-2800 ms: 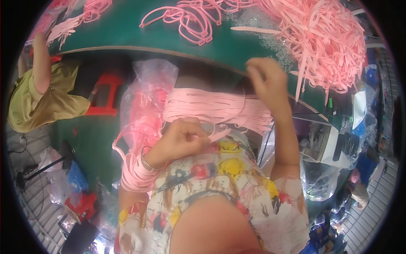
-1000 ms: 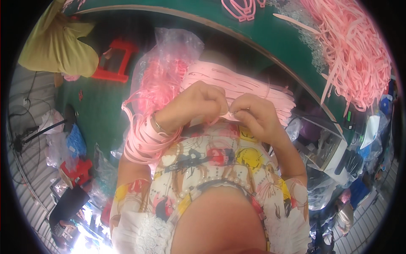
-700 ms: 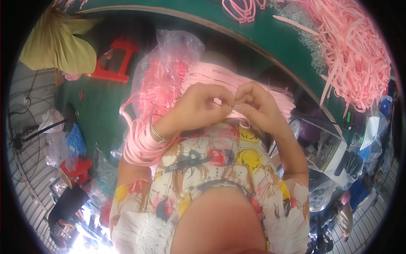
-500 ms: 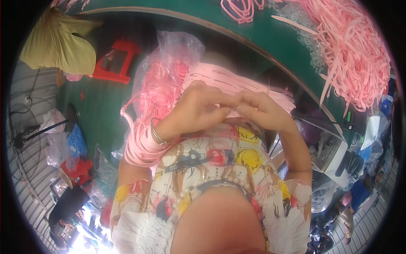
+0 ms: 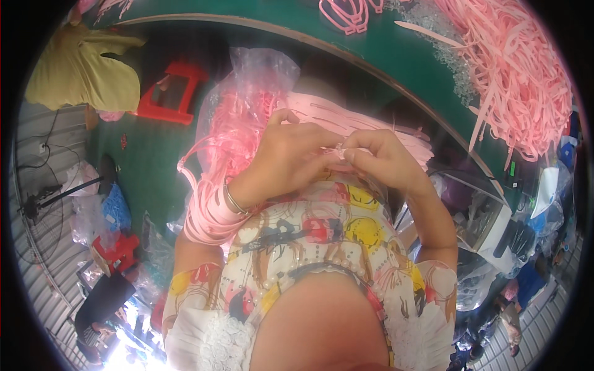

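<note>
My left hand (image 5: pixel 291 153) and my right hand (image 5: pixel 385 162) meet in front of my body, thumbs and fingertips pinched together. Between the fingertips shows a tiny pale piece (image 5: pixel 340 149), too small to name. Flat pink straps (image 5: pixel 365 123) lie in a layer across my lap, just beyond the hands. A loop of pink straps (image 5: pixel 207 213) hangs around my left forearm, next to a bangle (image 5: pixel 234 201). Beside my left hand stands a clear plastic bag (image 5: pixel 257 71) with thin pink strips (image 5: pixel 232 133) bunched in it.
A green table (image 5: pixel 402 68) curves across the far side. It bears a big heap of pink straps (image 5: pixel 520 80), clear small parts (image 5: pixel 448 55) and pink looped frames (image 5: pixel 346 15). At left are a red stool (image 5: pixel 179 93) and a person in yellow-green clothing (image 5: pixel 86 68). Plastic bags (image 5: pixel 473 278) lie at right.
My right hand has turned slightly, its fingers curling more tightly, and the pale piece now shows at the fingertips. One finger of my left hand has lifted.
</note>
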Available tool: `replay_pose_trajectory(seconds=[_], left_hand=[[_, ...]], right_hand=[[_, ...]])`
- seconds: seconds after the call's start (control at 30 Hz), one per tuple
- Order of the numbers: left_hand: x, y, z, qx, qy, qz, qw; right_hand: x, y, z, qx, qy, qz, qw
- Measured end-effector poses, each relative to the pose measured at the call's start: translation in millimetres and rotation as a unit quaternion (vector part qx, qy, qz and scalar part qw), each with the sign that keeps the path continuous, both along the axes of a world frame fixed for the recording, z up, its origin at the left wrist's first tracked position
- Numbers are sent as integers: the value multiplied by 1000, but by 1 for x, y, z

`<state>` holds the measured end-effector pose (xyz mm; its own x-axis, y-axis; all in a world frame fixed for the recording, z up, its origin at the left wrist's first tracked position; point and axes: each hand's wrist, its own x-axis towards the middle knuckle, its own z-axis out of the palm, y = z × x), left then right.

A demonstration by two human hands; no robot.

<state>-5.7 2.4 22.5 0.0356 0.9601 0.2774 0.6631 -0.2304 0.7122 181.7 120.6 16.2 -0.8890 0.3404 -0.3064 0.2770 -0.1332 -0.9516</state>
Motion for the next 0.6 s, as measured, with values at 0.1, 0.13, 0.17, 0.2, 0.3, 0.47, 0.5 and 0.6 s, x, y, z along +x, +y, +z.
replay_pose_trajectory(seconds=[0.1,0.13,0.17,0.2,0.3,0.47,0.5,0.6], left_hand=[[-2,-3,-6,-37,-90,4,995],[-1,-2,-7,-54,-132,9,990],[0,-2,-7,-71,-174,14,982],[2,-2,-7,-88,-215,20,972],[6,-5,-8,-219,-415,50,882],[-1,2,-7,-309,-438,84,840],[-2,2,-7,-323,-439,89,834],[-5,0,-17,-308,-472,76,822]], right_hand=[[-5,-7,8,135,56,-32,989],[-6,-9,4,178,75,-44,980],[-6,-10,2,221,94,-57,969],[-8,-10,1,284,114,-63,950],[-13,-10,-4,431,158,-83,885],[-22,-11,-27,558,171,-117,804],[-23,-11,-27,568,168,-117,797],[-25,-12,-25,589,162,-117,783]])
